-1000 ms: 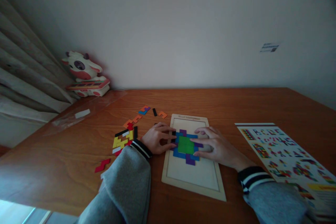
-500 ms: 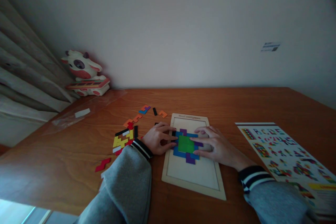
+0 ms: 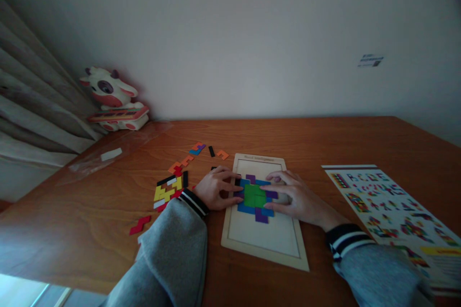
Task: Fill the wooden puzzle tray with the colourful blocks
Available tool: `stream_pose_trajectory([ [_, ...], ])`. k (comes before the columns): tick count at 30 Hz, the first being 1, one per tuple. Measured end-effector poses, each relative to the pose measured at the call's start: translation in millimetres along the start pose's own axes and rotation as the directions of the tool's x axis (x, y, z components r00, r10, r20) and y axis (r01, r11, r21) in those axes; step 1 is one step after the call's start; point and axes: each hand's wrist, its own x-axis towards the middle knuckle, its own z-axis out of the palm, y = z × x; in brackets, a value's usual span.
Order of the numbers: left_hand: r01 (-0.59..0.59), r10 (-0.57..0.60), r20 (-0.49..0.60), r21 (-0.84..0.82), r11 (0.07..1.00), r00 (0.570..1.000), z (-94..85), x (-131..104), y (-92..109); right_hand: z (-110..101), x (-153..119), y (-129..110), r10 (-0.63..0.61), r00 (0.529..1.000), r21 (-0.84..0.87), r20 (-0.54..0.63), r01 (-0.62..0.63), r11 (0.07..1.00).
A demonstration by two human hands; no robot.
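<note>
A wooden puzzle board [image 3: 264, 244] with a raised rim lies in front of me. On it sits a cluster of flat pieces: green pieces [image 3: 255, 196] in the middle, with blue pieces [image 3: 246, 208] and purple pieces [image 3: 261, 217] around them. My left hand [image 3: 218, 189] reaches over the board's left rim, its fingers apart and the tips on the cluster's left edge. From the right, my right hand [image 3: 293, 196] touches the cluster's right side with spread fingers. Neither hand lifts anything. The fingers partly hide the outer pieces.
Left of the board lie yellow pieces [image 3: 163, 195], a red piece [image 3: 139, 225], orange pieces [image 3: 222, 154] and a black piece [image 3: 211, 151]. A printed pattern sheet [image 3: 389, 211] is at the right. A toy cow with a keyboard [image 3: 115, 100] and a clear plastic bag [image 3: 118, 151] are at the far left.
The whole view has shifted slightly. Both hands stay at the sides of the cluster; the fingers have barely moved, and the seams between the green pieces show a little more clearly.
</note>
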Motion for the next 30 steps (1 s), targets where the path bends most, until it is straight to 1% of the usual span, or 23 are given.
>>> stream_pose_trajectory([
  [13,-0.005,0.005,-0.018,0.016,1.000,1.000,1.6,-1,-1,2,2,-1,-0.011,1.000,-0.004,-0.007,0.011,1.000],
  [17,-0.017,0.017,-0.033,0.015,1.000,0.999,1.7,1,2,2,2,-1,-0.019,1.000,-0.001,0.009,0.019,1.000],
  [20,-0.028,0.028,-0.024,0.008,1.000,0.999,2.6,3,6,2,2,-2,-0.005,0.999,0.000,0.031,0.005,1.000],
  [24,-0.040,0.040,0.010,0.009,0.999,0.999,4.4,4,9,0,2,-8,-0.005,0.999,0.005,0.033,0.005,1.000],
  [30,-0.053,0.053,0.016,0.009,0.999,0.998,7.0,3,8,2,3,-24,-0.040,0.998,0.020,0.050,0.039,0.999],
])
